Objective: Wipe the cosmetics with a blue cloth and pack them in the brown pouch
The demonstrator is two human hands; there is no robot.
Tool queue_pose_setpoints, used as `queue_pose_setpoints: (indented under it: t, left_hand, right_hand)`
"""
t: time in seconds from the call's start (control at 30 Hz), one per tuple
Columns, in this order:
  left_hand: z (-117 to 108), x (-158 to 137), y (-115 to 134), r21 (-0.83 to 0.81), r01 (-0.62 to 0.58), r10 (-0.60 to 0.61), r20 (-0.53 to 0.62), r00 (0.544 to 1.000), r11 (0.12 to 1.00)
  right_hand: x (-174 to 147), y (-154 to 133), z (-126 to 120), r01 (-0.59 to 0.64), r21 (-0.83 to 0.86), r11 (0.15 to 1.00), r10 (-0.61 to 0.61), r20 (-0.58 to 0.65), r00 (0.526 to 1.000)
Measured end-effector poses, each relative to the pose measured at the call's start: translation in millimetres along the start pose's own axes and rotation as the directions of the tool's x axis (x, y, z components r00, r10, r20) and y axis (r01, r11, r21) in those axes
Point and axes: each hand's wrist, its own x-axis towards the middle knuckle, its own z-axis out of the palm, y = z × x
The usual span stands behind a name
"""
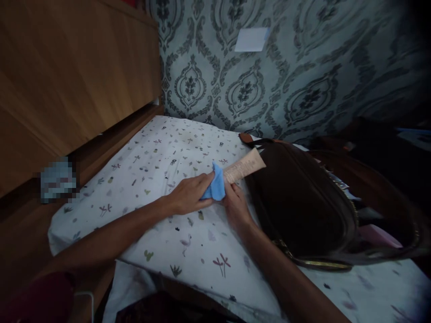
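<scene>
A beige squeeze tube with faint print is tilted up to the right, over the patterned sheet. My right hand grips it from below near its lower end. In my left hand a small blue cloth is pinched around that lower end, so the tube's cap end is hidden. Both hands meet at the cloth. Close to the right of the tube lies a dark brown bag.
The white sheet with small printed plants and flamingos covers the surface. A wooden cabinet borders the left, a patterned wall the back. Inside the unzipped bag shows a pink item. A pixelated object sits at left.
</scene>
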Motion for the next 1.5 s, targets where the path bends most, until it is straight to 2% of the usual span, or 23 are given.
queue_pose_setpoints:
  t: [0.1,0.23,0.3,0.4,0.47,0.53,0.6,0.67,0.77,0.9,1.07,1.3,1.4,1.5]
  left_hand:
    - [-4,-1,0,0.144,-0.043,0.040,0.023,0.999,0.989]
    - [-4,-2,-2,0.115,-0.083,0.083,0.000,0.997,0.990]
    - [-3,-3,-1,0.025,-0.062,0.063,-0.039,0.997,0.998]
    - [-2,-4,3,-0.210,0.044,-0.066,-0.099,0.993,0.977]
    - [0,-4,7,-0.403,0.098,-0.161,-0.125,0.979,0.910]
    - [2,-2,8,-0.551,0.101,-0.221,-0.156,0.963,0.828]
    - [3,-1,8,-0.620,0.084,-0.249,-0.184,0.951,0.780]
    - [4,1,6,-0.626,0.087,-0.247,-0.174,0.953,0.775]
    - [3,2,3,-0.549,0.085,-0.186,-0.131,0.974,0.831]
    - [3,2,-2,-0.407,0.052,-0.115,-0.132,0.985,0.912]
    - [0,1,-10,-0.157,0.084,-0.091,-0.042,0.995,0.984]
    - [-4,0,-19,0.188,0.094,-0.103,0.040,0.994,0.978]
    - [-8,1,-23,0.246,0.049,-0.062,0.043,0.997,0.968]
    - [-14,0,-28,0.247,-0.053,0.027,0.108,0.994,0.968]
  right_hand:
    - [0,-10,2,-0.047,0.138,0.989,0.047,0.004,0.999]
    - [-4,-18,4,-0.141,0.326,0.935,0.124,0.073,0.990]
    - [-5,-18,5,-0.168,0.375,0.912,0.138,0.105,0.985]
    - [-6,-17,5,-0.194,0.420,0.887,0.139,0.159,0.978]
    - [-6,-17,6,-0.201,0.438,0.876,0.136,0.174,0.975]
    - [-6,-17,7,-0.195,0.440,0.876,0.130,0.174,0.976]
    - [-5,-17,7,-0.185,0.434,0.882,0.126,0.163,0.979]
    - [-3,-15,6,-0.176,0.432,0.884,0.128,0.140,0.982]
    - [0,-12,3,-0.172,0.439,0.882,0.153,0.079,0.985]
    - [3,-10,1,-0.150,0.449,0.881,0.171,-0.008,0.985]
    - [4,-9,1,-0.113,0.396,0.911,0.134,-0.026,0.991]
    - [4,-8,0,-0.135,0.326,0.936,0.145,-0.006,0.989]
    - [2,-9,0,-0.137,0.315,0.939,0.133,0.035,0.990]
    - [3,-9,-2,-0.136,0.309,0.941,0.128,0.046,0.991]
